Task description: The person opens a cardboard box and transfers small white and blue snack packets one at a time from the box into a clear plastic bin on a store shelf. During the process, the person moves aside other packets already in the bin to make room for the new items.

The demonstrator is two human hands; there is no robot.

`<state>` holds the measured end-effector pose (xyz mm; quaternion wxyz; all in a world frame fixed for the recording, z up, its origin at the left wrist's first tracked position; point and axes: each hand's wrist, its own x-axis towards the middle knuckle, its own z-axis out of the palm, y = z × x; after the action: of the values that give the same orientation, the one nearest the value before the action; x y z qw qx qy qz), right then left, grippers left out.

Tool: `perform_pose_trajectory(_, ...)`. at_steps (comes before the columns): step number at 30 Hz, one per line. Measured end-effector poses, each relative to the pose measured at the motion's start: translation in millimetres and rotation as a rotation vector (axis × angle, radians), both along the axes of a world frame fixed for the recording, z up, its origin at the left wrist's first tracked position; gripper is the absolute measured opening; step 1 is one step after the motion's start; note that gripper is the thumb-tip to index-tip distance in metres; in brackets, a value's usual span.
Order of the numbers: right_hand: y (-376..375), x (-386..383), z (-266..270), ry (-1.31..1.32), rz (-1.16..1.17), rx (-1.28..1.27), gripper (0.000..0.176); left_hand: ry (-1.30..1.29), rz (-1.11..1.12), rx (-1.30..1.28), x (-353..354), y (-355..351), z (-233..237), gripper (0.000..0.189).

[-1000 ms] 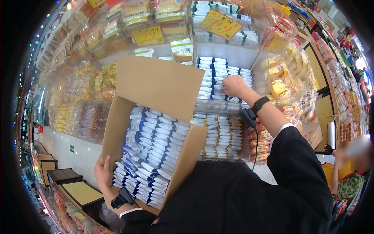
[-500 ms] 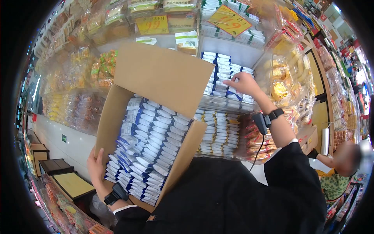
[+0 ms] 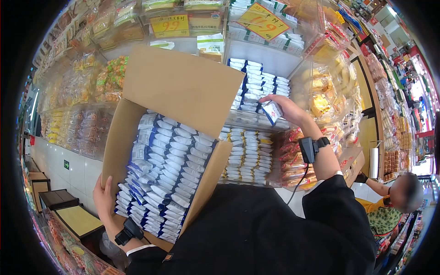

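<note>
R hand point(image 3: 288, 109) raised to the clear shelf bin point(image 3: 256, 123), fingers point(image 3: 275, 98) closed round one white-and-blue packet point(image 3: 272, 112), held tilted just in front of the bin's stacked rows point(image 3: 256, 85) of the same kind. Black strap w/ small device point(image 3: 308, 149) on that wrist, cable hanging down from it.

L hand point(image 3: 103, 198) pressed against the lower-left wall of an open cardboard box point(image 3: 183, 87), fingers spread along the card and gripping its edge, thumb on the outer side. Box tipped toward the shelving, big flap standing up, packed w/ neat rows of blue-and-white packs point(image 3: 167, 169) (near full). Black band point(image 3: 124, 234) on L wrist.

Below the upper bin, another bin point(image 3: 250, 156) w/ pale stacked packs. Yellow price tags point(image 3: 262, 20) above, bagged snacks point(image 3: 110, 78) to the left. Second person point(image 3: 394, 204) low at right edge, well apart.
</note>
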<state>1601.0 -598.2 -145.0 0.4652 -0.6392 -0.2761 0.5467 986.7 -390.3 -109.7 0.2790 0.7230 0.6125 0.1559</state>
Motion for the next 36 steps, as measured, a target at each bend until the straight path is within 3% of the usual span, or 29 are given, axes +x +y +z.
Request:
perform_pose_trajectory(4, -4.1, -6.3, 13.2, -0.081, 0.045, 0.078, 0.024, 0.018, -0.001, 0.008, 0.1, 0.8, 1.0, 0.041)
perform_pose_trajectory(7, -7.7, 8.5, 6.9, -0.081, 0.041, 0.143, 0.028, 0.004, -0.003, 0.008, -2.6, 1.9, -1.8, 0.041)
perform_pose_trajectory(8, -3.8, 10.5, 2.1, -0.069, -0.085, 0.29, 0.027, -0.003, -0.003, 0.011, -3.1, 1.7, -2.2, 0.042)
perform_pose_trajectory(9, 1.3, 12.5, -3.4, -0.14, -0.201, 0.347, 0.029, -0.003, 0.003, 0.01, -2.8, 1.0, -2.0, 0.042)
perform_pose_trajectory(11, 12.5, 13.8, -6.7, -0.415, -0.203, 0.242, 0.027, 0.029, -0.005, 0.025, 0.7, -1.0, 2.6, 0.042)
perform_pose_trajectory(12, 15.0, 10.9, -10.9, -0.411, -0.203, 0.243, 0.027, 0.033, -0.005, 0.026, 0.0, -0.9, 3.2, 0.042)
perform_pose_trajectory(15, 26.6, 6.3, -18.0, -0.824, 0.158, 0.182, 0.031, 0.015, 0.033, -0.001, 0.3, 0.1, 1.6, 0.042)
perform_pose_trajectory(18, 27.5, 4.8, -18.8, -0.945, 0.236, 0.282, 0.029, 0.04, 0.006, 0.031, -0.8, -0.7, 1.2, 0.042)
perform_pose_trajectory(20, 26.2, 2.8, -4.5, -1.3, 0.456, 0.203, 0.025, 0.024, 0.029, 0.011, 2.0, -1.2, 3.1, 0.043)
perform_pose_trajectory(23, 28.6, 1.7, 2.3, -1.285, 0.468, 0.323, 0.022, -0.005, 0.022, 0.014, -0.9, 0.5, -1.5, 0.043)
perform_pose_trajectory(27, 33.3, -9.6, -3.3, -1.259, 0.36, 0.291, 0.017, 0.007, 0.018, 0.007, -3.0, 2.6, -1.5, 0.043)
perform_pose_trajectory(30, 36.9, -12.7, -12.5, -1.416, 0.419, 0.353, 0.017, 0.002, 0.022, -0.001, -1.8, 1.6, -0.3, 0.043)
perform_pose_trajectory(32, 41.3, -10.8, -11.6, -1.701, 0.476, 0.484, 0.02, -0.018, 0.039, -0.023, 1.3, -0.3, 2.9, 0.043)
perform_pose_trajectory(36, 45.2, -6.1, -17.1, -1.668, 0.535, 0.426, 0.023, 0.029, 0.025, 0.015, 1.9, -1.3, 3.7, 0.044)
